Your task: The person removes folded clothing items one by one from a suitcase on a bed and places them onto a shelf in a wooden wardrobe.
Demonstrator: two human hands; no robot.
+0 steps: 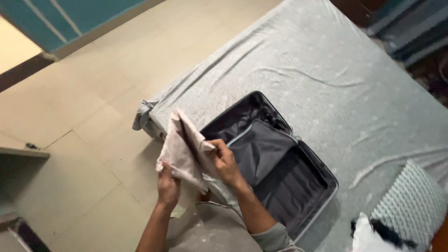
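Bedroom seen from our head camera: large bed [326, 70] under a pale grey-green sheet with faint small dots, wrinkled in long creases. Beige tiled floor [84, 107] runs along the bed's near-left side. Teal wall panel or door [74, 16] sits at the far-left corner beyond the floor. One sheet corner is bunched and knotted at the bed's near-left corner [142, 116].

Open suitcase [275, 158] lies flat on the bed near that knotted corner, both halves showing dark lining. Grey divider flap [261, 149] lies across the middle. Light grey shell rim.

We hold a pale pinkish-beige folded cloth [179, 149] just off the suitcase's left edge, over the bed edge, lifted, not resting on anything. Our left hand [168, 184] is clenched on the cloth's lower edge from beneath. Our right hand [224, 161] pinches the cloth's right side, fingers curled round a fold, hand partly over the suitcase's near-left rim. Both hands grasping, none released. Right forearm has a grey sleeve pushed up.

Textured pale green pillow [413, 200] lies on the bed right of the suitcase. White and black item [373, 235] sits just below the pillow; can't tell what it is. Dark furniture beyond the bed's far-right side, blurred.
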